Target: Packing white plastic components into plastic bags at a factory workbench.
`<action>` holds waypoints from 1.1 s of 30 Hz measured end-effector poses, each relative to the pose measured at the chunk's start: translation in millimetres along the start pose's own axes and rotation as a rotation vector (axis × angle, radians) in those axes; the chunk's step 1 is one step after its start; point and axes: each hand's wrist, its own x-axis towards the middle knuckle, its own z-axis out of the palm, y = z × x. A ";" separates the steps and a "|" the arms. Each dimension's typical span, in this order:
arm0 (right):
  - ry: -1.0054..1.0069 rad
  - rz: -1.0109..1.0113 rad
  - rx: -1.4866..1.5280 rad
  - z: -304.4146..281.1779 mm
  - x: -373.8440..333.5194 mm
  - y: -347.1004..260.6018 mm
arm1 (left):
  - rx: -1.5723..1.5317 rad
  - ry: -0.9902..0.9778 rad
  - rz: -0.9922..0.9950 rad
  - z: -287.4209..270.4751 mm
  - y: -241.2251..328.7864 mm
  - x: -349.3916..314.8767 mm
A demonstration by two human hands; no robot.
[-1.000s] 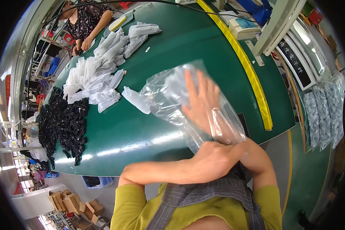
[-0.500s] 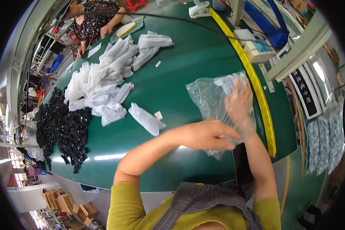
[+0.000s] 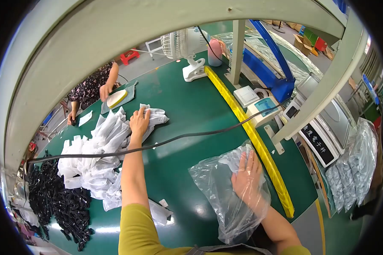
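Note:
My left hand (image 3: 139,121) reaches to the far end of a heap of white wrapped packets (image 3: 98,165). Its fingers are spread and touch the packets there. Toward the right side of the table, a large clear plastic bag (image 3: 212,180) lies loosely around my right hand (image 3: 247,176). That hand is inside the bag, fingers stretched out flat, against white packets (image 3: 235,159) in the bag's far corner. One more white packet (image 3: 159,213) lies close to my left forearm, partly hidden by it.
Black strap-like pieces (image 3: 61,195) are heaped at the left. A dark cable (image 3: 187,135) crosses the view. A yellow-covered strip (image 3: 251,140) runs along the right, with a scale (image 3: 317,144) beyond it. Far left, a co-worker's hand (image 3: 105,91) is near a yellow-edged oval pad (image 3: 116,98).
My left hand has left the bag's mouth and moved far left onto the packet heap. My right hand stays in the bag. The view has shifted, showing more of the frame overhead.

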 end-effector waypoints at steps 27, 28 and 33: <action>-0.844 -0.591 0.902 -217.6 -109.1 33.7 | 0.068 -0.134 0.248 -179.5 -53.4 -384.7; -0.930 -0.621 1.169 -217.4 -109.8 11.3 | -0.065 -0.178 0.199 -177.3 -54.4 -380.7; -0.139 -0.748 0.735 -84.5 -72.3 -149.3 | -0.293 -0.053 0.177 -193.3 -28.8 -393.4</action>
